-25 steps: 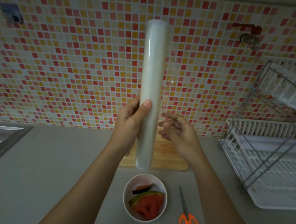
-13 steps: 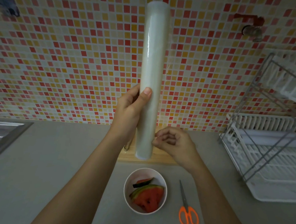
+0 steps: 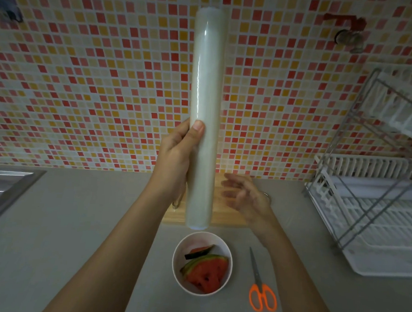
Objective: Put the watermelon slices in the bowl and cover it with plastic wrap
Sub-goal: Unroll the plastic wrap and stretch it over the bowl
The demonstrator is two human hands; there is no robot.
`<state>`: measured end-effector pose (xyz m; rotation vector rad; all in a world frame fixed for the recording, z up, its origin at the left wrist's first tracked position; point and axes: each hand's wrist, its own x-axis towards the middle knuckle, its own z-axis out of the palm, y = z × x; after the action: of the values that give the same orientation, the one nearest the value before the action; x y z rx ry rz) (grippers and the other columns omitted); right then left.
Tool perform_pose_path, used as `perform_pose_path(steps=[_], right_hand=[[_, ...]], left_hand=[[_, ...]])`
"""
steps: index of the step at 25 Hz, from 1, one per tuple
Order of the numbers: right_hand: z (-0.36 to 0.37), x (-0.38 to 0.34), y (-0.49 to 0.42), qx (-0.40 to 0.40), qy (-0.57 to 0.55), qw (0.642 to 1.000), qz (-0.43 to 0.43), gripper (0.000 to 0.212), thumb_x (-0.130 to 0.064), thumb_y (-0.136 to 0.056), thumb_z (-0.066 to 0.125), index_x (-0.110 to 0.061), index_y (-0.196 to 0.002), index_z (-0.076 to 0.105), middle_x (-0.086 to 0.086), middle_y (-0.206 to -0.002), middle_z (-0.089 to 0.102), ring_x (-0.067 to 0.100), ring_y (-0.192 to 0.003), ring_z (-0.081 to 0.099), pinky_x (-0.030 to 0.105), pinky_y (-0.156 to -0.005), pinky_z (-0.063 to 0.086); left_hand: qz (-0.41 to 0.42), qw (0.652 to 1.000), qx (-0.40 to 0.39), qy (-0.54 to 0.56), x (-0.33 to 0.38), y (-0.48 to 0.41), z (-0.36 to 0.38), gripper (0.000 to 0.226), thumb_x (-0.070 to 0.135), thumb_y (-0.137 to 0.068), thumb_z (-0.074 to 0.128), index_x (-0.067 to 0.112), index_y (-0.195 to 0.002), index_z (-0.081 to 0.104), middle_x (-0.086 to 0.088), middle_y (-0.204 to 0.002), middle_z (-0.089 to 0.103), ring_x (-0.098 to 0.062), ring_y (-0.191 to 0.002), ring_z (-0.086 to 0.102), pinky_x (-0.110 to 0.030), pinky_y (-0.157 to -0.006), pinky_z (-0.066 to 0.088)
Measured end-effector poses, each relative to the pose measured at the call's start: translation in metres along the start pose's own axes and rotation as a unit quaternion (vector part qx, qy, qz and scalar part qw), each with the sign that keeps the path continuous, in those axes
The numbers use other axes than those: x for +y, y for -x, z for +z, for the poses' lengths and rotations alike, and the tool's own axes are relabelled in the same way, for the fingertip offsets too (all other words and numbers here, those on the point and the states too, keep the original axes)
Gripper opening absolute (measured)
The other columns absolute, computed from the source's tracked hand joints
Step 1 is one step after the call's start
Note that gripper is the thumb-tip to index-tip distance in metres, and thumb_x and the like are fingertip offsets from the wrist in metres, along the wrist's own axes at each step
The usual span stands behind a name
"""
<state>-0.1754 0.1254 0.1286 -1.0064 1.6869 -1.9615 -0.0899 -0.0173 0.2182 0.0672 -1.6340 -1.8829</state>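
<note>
Left hand [image 3: 175,161], centre frame, grips the translucent white roll of plastic wrap [image 3: 204,112] upright, thumb across its front. Right hand [image 3: 245,199], blurred, fingers loosely spread, now hangs just right of the roll's lower end without touching it; half a second ago it was pinching there. No film shows drawn out, so the loose edge probably remains unfound. Red watermelon slices [image 3: 205,274] lie in the uncovered white round bowl [image 3: 174,265], lower centre; orange-handled scissors [image 3: 260,289] lie to its right.
</note>
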Motion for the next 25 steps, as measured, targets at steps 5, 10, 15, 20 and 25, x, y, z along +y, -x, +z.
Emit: perform_pose_path(steps=[5,10,15,20,25], right_hand=[[0.023,-0.027,-0.031,0.142,0.079,0.987,0.003,0.06,-0.085,-0.068,0.033,-0.041,-0.096,0.062,-0.015,-0.085,0.068,0.002,-0.069,0.066,0.016,-0.053,0.051],[0.044,0.006,-0.013,0.185,0.088,0.978,-0.025,0.026,-0.045,-0.092,0.044,-0.031,-0.075,0.058,-0.016,-0.061,0.062,0.0,-0.054,0.059,0.02,-0.049,0.05],[0.054,0.024,0.014,0.221,0.002,0.975,0.038,0.042,-0.062,-0.088,0.037,-0.032,-0.083,0.065,-0.012,-0.073,0.069,0.005,-0.067,0.067,0.018,-0.054,0.052],[0.052,0.029,0.029,0.221,0.049,0.974,0.022,0.016,-0.043,-0.08,0.066,-0.028,-0.086,0.069,-0.003,-0.089,0.073,0.015,-0.085,0.069,0.038,-0.073,0.057],[0.053,0.039,0.045,0.254,0.078,0.962,0.057,0.013,-0.029,-0.088,0.06,-0.03,-0.075,0.062,-0.006,-0.075,0.07,0.009,-0.074,0.067,0.033,-0.067,0.056]], left_hand=[[-0.074,0.996,0.009,-0.047,-0.03,0.027,-0.003,0.024,0.042,-0.088,0.053,0.029,-0.088,0.073,-0.005,-0.092,0.068,-0.018,-0.077,0.066,-0.033,-0.066,0.055],[-0.122,0.992,0.011,-0.044,-0.06,0.065,-0.004,0.025,0.034,-0.094,0.05,0.028,-0.096,0.074,-0.004,-0.093,0.074,-0.017,-0.083,0.07,-0.03,-0.071,0.057],[-0.175,0.983,0.039,-0.051,-0.075,0.096,-0.01,0.03,0.033,-0.095,0.049,0.012,-0.101,0.07,-0.001,-0.077,0.072,-0.016,-0.066,0.068,-0.027,-0.056,0.054],[-0.189,0.977,0.08,-0.061,-0.082,0.116,-0.008,0.027,0.029,-0.096,0.05,0.015,-0.091,0.072,-0.011,-0.091,0.067,-0.015,-0.069,0.067,-0.027,-0.059,0.054],[-0.202,0.974,0.076,-0.075,-0.089,0.132,-0.011,0.032,0.039,-0.093,0.049,0.016,-0.098,0.071,-0.024,-0.108,0.062,-0.034,-0.094,0.065,-0.045,-0.082,0.054]])
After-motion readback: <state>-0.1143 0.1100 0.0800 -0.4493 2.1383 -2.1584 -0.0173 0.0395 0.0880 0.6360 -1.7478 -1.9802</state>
